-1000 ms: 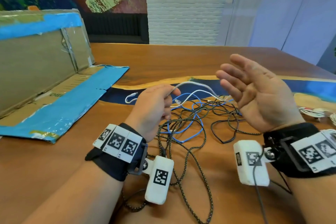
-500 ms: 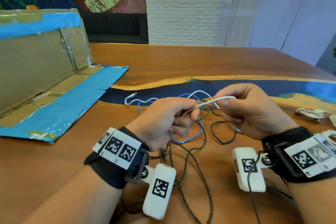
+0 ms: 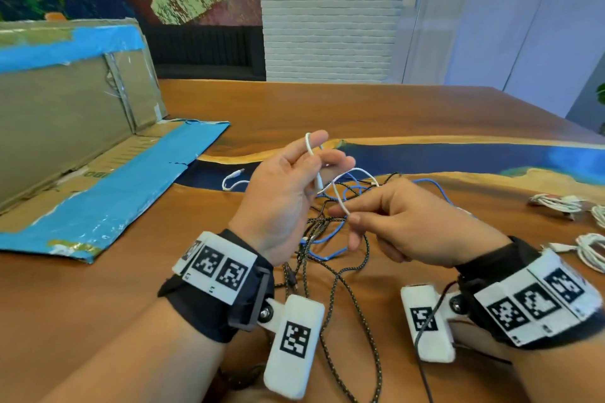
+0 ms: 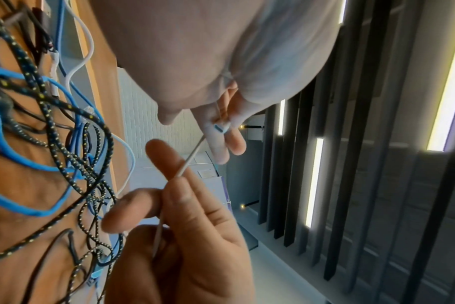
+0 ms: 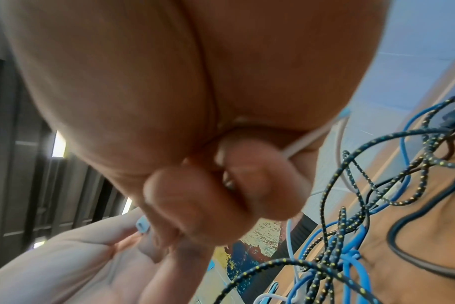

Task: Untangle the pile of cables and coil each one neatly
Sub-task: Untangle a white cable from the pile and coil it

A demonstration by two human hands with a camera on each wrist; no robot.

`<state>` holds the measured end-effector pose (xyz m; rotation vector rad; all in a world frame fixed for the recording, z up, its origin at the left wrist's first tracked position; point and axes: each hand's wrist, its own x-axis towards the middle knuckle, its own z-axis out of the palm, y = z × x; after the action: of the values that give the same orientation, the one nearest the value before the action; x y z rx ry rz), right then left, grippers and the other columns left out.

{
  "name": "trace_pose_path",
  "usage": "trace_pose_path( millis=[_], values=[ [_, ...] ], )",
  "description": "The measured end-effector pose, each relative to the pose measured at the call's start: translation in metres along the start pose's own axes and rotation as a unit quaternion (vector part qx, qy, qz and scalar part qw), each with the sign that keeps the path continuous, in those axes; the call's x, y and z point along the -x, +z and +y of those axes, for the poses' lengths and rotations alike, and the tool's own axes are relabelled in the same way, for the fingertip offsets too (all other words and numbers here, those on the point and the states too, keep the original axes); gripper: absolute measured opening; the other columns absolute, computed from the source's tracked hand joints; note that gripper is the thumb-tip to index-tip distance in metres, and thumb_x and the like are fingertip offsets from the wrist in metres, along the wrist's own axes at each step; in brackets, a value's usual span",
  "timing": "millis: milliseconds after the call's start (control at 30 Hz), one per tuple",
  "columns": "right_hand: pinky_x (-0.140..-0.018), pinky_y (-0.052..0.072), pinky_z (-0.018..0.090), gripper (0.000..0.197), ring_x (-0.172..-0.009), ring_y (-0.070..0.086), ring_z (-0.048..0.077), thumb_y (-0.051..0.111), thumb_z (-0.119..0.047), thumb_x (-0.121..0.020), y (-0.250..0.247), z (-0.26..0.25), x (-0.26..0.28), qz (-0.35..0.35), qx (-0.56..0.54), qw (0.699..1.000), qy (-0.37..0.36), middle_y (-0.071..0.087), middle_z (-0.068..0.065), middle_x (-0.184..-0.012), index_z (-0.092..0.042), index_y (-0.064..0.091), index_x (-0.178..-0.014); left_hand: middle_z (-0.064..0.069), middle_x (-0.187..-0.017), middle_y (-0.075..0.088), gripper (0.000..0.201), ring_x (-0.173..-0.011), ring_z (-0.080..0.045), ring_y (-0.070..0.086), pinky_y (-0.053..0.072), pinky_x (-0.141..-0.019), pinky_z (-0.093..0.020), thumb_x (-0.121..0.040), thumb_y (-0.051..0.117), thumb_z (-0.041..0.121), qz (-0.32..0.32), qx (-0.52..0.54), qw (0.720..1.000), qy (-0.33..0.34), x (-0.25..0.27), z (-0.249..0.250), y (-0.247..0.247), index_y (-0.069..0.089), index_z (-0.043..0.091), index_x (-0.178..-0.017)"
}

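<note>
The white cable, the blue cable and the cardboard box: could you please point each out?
white cable [image 3: 340, 202], head view, the span between the hands.
blue cable [image 3: 327, 255], head view, a loop on the table.
cardboard box [image 3: 65, 114], head view, its upright wall.

Bright, even daylight; soft shadows; wide-angle edge bending; right wrist view motion-blurred, close skin unfocused.

**Both hands raised, fingers pinching**

Left hand [image 3: 288, 193] held up, palm turned inward, forefinger extended upward and the other fingers [image 3: 334, 162] loosely bent. Right hand [image 3: 412, 229] lower, knuckles up, thumb and forefinger pressed together at the tips. Banded wrists hover apart above the counter [image 3: 360, 108].
</note>
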<state>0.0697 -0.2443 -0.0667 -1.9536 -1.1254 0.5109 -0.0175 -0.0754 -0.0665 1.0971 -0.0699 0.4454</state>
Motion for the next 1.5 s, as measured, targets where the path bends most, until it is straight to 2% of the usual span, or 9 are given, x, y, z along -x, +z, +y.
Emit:
trace_pose_path(
  millis=[167, 233, 467, 700, 933, 1067, 1167, 1333, 1500],
  values=[
    [-0.061, 0.045, 0.010, 0.030, -0.053, 0.059, -0.001, 0.056, -0.023, -0.105, 0.001, -0.014, 0.007, -0.049, 0.066, 0.996, -0.031, 0.075, 0.002, -0.074, -0.011, 0.079, -0.092, -0.010, -0.110, 0.076, 0.032, -0.113, -0.021, 0.070, 0.053, -0.102, -0.030, -0.106, 0.041, -0.001, -0.013, -0.106, 0.994, -0.002, 0.000, -0.008, 0.000, 0.054, 0.010, -0.133],
    [-0.078, 0.053, 0.022, 0.035, -0.074, 0.071, 0.006, 0.057, -0.029, -0.104, 0.001, -0.018, 0.009, -0.056, 0.086, 0.993, -0.061, 0.072, 0.003, -0.068, -0.012, 0.077, -0.081, -0.011, -0.110, 0.076, 0.032, -0.112, -0.018, 0.071, 0.052, -0.102, -0.030, -0.105, 0.045, -0.001, -0.014, -0.167, 0.986, -0.009, 0.001, -0.012, 0.000, 0.056, 0.010, -0.133],
    [-0.049, 0.036, 0.008, 0.023, -0.043, 0.045, 0.001, 0.055, -0.004, -0.101, -0.015, -0.012, 0.010, 0.128, -0.104, 0.981, -0.100, 0.059, -0.014, -0.048, 0.005, 0.071, -0.088, -0.016, -0.074, 0.064, 0.029, -0.054, -0.022, 0.052, 0.046, -0.062, -0.030, -0.100, 0.044, -0.004, -0.127, -0.263, 0.953, -0.086, 0.005, -0.007, -0.003, 0.072, -0.001, -0.110],
    [-0.044, 0.033, 0.011, 0.016, -0.042, 0.040, 0.003, 0.065, -0.017, -0.096, -0.017, 0.009, -0.004, 0.268, -0.161, 0.947, -0.072, 0.052, -0.005, -0.052, -0.009, 0.076, -0.089, 0.000, -0.061, 0.025, 0.043, -0.053, -0.013, 0.019, 0.016, -0.052, -0.025, -0.099, 0.044, 0.028, -0.135, -0.134, 0.975, -0.114, 0.008, 0.003, -0.004, 0.074, -0.002, -0.107],
    [-0.043, 0.034, 0.026, 0.028, -0.043, 0.040, 0.019, 0.056, -0.017, -0.104, -0.008, 0.005, -0.002, 0.077, -0.016, 0.996, -0.033, 0.075, 0.001, -0.076, -0.031, 0.075, -0.119, 0.002, -0.065, 0.051, 0.035, -0.083, -0.022, 0.072, 0.048, -0.091, -0.038, -0.107, 0.039, 0.018, -0.024, 0.026, 0.998, -0.044, 0.004, 0.010, 0.000, 0.065, 0.006, -0.126],
    [-0.072, 0.049, 0.011, 0.025, -0.062, 0.063, -0.004, 0.058, -0.022, -0.104, 0.001, -0.010, 0.001, -0.009, 0.049, 0.997, -0.054, 0.075, -0.003, -0.072, -0.036, 0.077, -0.112, -0.003, -0.095, 0.076, 0.033, -0.114, -0.023, 0.070, 0.053, -0.097, -0.038, -0.104, 0.045, 0.016, -0.010, 0.011, 0.999, -0.032, 0.003, 0.001, 0.001, 0.062, 0.014, -0.133],
    [-0.102, 0.049, 0.040, 0.026, -0.091, 0.071, 0.006, 0.057, -0.028, -0.104, 0.004, -0.011, 0.004, -0.039, 0.064, 0.994, -0.075, 0.075, -0.006, -0.073, -0.026, 0.081, -0.094, -0.003, -0.112, 0.077, 0.033, -0.112, -0.016, 0.070, 0.057, -0.092, -0.033, -0.105, 0.049, 0.013, -0.019, -0.108, 0.993, -0.031, 0.003, -0.006, 0.001, 0.060, 0.019, -0.135],
    [-0.064, 0.046, 0.019, 0.028, -0.051, 0.048, 0.001, 0.058, -0.015, -0.103, 0.005, -0.013, 0.004, 0.053, -0.068, 0.989, -0.122, 0.057, -0.005, -0.052, -0.008, 0.075, -0.082, 0.002, -0.092, 0.078, 0.025, -0.083, -0.010, 0.071, 0.052, -0.078, -0.021, -0.105, 0.052, 0.013, -0.055, -0.319, 0.945, -0.045, 0.003, -0.005, -0.003, 0.072, 0.013, -0.119],
    [-0.051, 0.032, 0.010, 0.021, -0.046, 0.040, 0.001, 0.073, -0.018, -0.087, -0.007, 0.005, -0.005, 0.241, -0.124, 0.952, -0.141, 0.051, -0.012, -0.051, -0.001, 0.070, -0.076, -0.007, -0.053, 0.037, 0.041, -0.053, -0.017, 0.028, 0.024, -0.054, -0.030, -0.108, 0.040, 0.021, -0.118, -0.292, 0.945, -0.094, 0.006, -0.003, -0.006, 0.074, -0.003, -0.104]
  ],
)
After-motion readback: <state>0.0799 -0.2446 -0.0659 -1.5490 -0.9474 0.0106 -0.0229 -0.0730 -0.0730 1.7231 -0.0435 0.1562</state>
